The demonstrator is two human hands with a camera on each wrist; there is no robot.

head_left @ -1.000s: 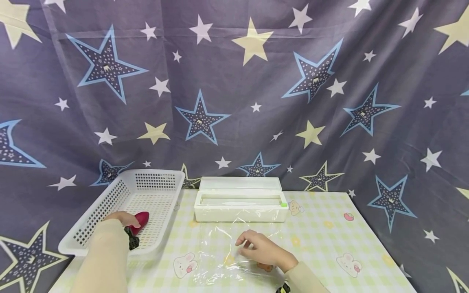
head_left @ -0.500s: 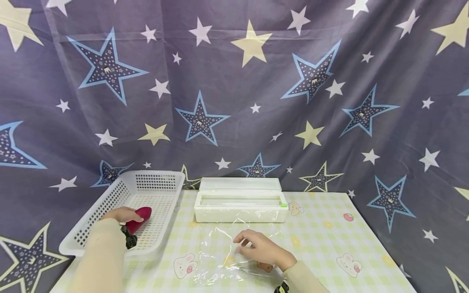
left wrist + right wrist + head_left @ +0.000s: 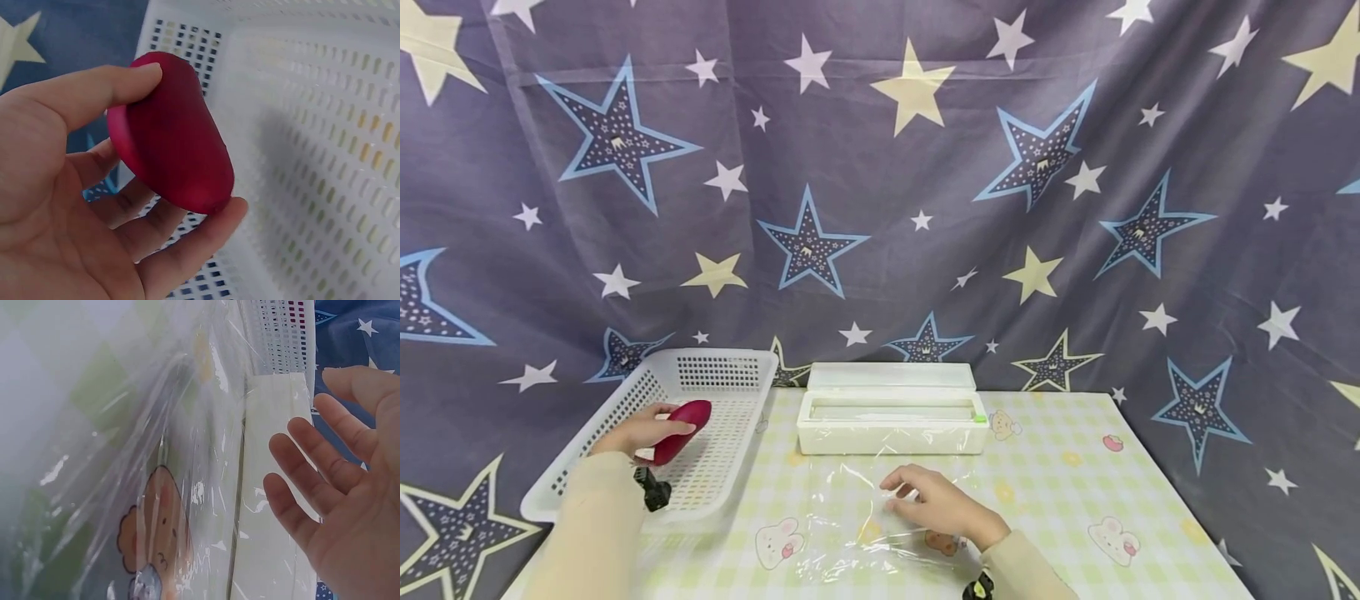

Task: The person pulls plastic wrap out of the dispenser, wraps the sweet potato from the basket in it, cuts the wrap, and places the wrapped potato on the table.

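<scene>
My left hand (image 3: pixel 642 428) holds a smooth, dark-red, kidney-shaped object (image 3: pixel 688 419) over the white plastic basket (image 3: pixel 756 442). In the left wrist view, the thumb presses the object's upper end while the fingers curl behind and below it. My right hand (image 3: pixel 931 502) hovers over a sheet of clear plastic wrap (image 3: pixel 842 525), its fingers loosely bent with nothing between them. That sheet runs from the white wrap box (image 3: pixel 891 440), whose lid stands up at the back. The right wrist view shows the spread fingers beside the box, the glossy wrap (image 3: pixel 194 487) creased.
A green-and-white checked cloth (image 3: pixel 1075 508) with cartoon prints covers the table. Behind it hangs a dark curtain (image 3: pixel 880 175) patterned with stars. A small green piece (image 3: pixel 981 419) sits at the box's right end. The basket stands left of the box.
My left hand has raised the dark-red object from the basket floor and shifted slightly left; the object has tilted. My right hand, the box and the wrap stay almost where they were.
</scene>
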